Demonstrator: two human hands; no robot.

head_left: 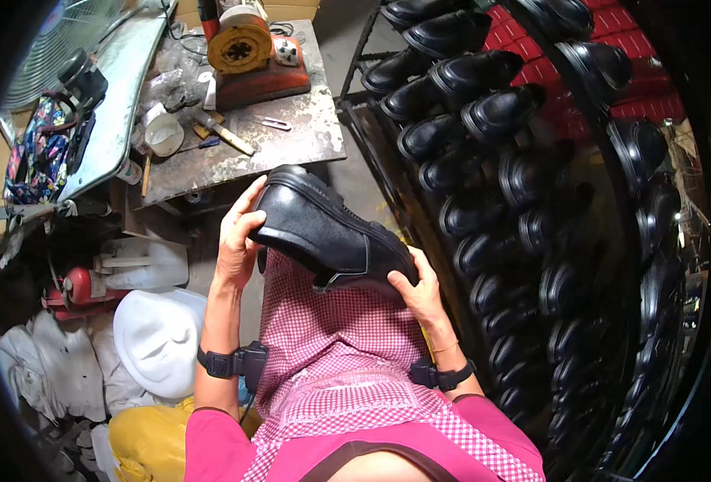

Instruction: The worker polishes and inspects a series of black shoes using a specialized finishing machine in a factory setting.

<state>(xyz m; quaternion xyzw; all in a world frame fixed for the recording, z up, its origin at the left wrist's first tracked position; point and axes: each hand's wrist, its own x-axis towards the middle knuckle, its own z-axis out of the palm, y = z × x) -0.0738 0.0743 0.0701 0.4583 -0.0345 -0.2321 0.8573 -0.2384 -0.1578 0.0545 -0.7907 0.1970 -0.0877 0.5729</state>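
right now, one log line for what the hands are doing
left hand: grips toe of black boot | right hand: holds heel end | boot: over lap, checked apron | right side: rack of black shoes

Black boot [331,233] between both hands

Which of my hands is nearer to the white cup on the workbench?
Left. The left hand grips the black shoe at the end nearer the white cup; the right hand holds the far end.
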